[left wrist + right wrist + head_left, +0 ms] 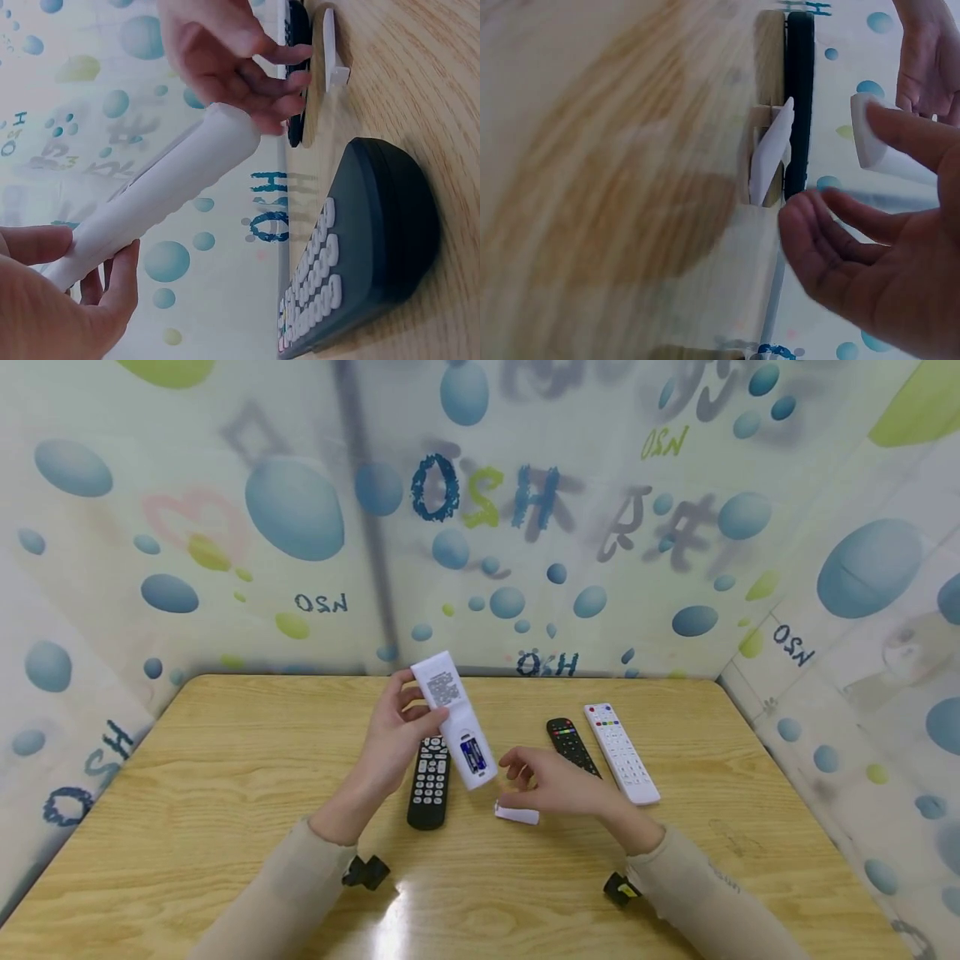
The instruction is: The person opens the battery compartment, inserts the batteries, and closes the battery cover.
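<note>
My left hand (392, 737) grips a white remote control (459, 723) above the table, thumb across its back and fingers on the far side. Its back faces up in the head view, showing a printed label and an uncovered compartment with blue batteries (473, 755). A small white battery cover (517, 816) lies on the table. Just over this cover hovers my right hand (558, 783), its fingers loosely bent and nothing between them. In the right wrist view a gap shows between the fingers and the cover (771, 157).
A black remote with pale keys (428, 789) lies below the left hand. To the right are another black remote (573, 745), partly behind the right hand, and a white remote (622, 756). A patterned curtain (480, 568) stands behind the wooden table (247, 760).
</note>
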Action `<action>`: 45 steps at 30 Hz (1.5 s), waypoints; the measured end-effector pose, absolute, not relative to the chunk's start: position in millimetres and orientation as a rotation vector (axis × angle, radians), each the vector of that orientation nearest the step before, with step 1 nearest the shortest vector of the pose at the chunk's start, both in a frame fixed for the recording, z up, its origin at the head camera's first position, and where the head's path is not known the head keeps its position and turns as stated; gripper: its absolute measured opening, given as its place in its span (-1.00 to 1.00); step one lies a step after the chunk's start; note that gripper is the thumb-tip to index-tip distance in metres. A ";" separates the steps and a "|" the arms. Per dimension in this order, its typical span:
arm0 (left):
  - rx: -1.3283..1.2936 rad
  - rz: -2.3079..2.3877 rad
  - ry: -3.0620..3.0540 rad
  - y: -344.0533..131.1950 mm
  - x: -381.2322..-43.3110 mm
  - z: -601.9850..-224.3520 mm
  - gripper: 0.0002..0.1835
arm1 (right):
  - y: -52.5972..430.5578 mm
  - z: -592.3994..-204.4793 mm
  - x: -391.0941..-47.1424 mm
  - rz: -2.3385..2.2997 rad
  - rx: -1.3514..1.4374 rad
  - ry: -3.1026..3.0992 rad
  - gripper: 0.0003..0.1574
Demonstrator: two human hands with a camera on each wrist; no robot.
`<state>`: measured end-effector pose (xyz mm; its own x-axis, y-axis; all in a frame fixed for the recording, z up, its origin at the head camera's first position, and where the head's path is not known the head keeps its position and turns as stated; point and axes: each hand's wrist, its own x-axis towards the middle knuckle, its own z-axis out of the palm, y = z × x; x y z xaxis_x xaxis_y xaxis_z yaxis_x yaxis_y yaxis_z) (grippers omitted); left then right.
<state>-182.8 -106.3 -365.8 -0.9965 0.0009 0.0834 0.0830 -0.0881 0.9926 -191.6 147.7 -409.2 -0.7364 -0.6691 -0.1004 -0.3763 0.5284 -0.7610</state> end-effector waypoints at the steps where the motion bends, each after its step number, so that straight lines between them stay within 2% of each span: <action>1: -0.096 -2.274 -2.085 -106.7 -183.2 -366.3 -0.38 | 147.1 -410.5 -191.2 -0.994 -0.880 2.419 -0.42; 8: -0.097 -2.281 -2.081 -107.5 -184.0 -367.1 -0.38 | 138.8 -411.0 -184.2 -0.705 -0.885 2.560 -0.58; 27: -0.102 -2.271 -2.098 -108.5 -183.5 -368.5 -0.39 | 129.0 -409.6 -178.1 -0.576 -0.959 2.576 -0.85; 45: -0.118 -2.275 -2.130 -108.9 -183.7 -371.3 -0.39 | 134.7 -401.7 -179.4 -0.798 -1.014 2.486 -0.85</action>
<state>-183.7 -108.9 -371.3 -0.9969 0.0355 0.0706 0.0681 -0.0671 0.9954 -179.4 134.7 -401.7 -0.6881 -0.7193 -0.0960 -0.5291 0.5879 -0.6119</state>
